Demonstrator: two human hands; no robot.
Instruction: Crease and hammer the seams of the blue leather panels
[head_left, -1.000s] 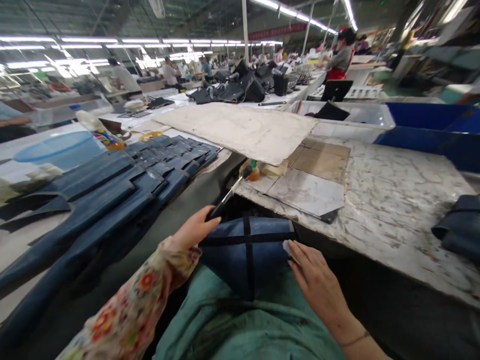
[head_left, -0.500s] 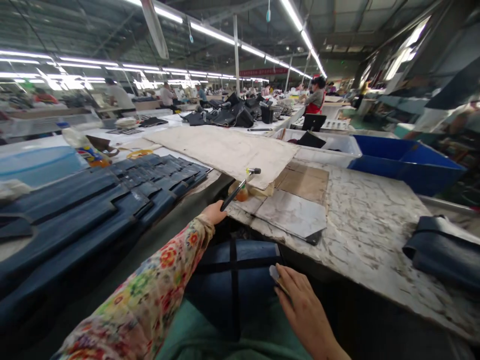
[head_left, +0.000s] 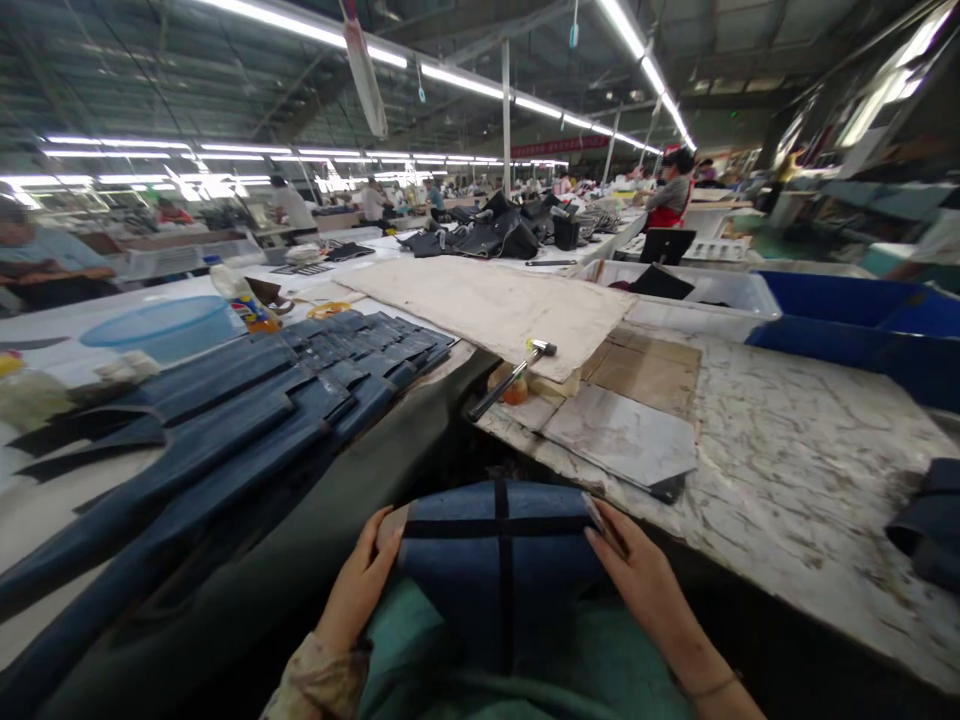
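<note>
A dark blue leather-like piece point(head_left: 450, 570) with crossing black strips lies over the lap. My left hand point(head_left: 364, 575) grips its left edge between thumb and fingers. At the right edge, my right hand point(head_left: 637, 560) is closed on the piece, with a small flat object partly showing under the fingers. A hammer point(head_left: 514, 380) with a dark handle rests on the table's near edge, touched by neither hand. Beside it is a small orange-brown container point(head_left: 514, 392).
Stacked blue pieces point(head_left: 262, 390) cover the left table. Pale cloth point(head_left: 480, 300) and a grey board point(head_left: 622, 430) lie ahead on the marbled table point(head_left: 810, 440). White point(head_left: 720, 300) and blue bins point(head_left: 847, 300) stand behind. A person point(head_left: 671, 190) is farther back.
My left hand has let go of the hammer, now lying on the table, and has come back to hold the blue piece's left edge. The view has shifted left.
</note>
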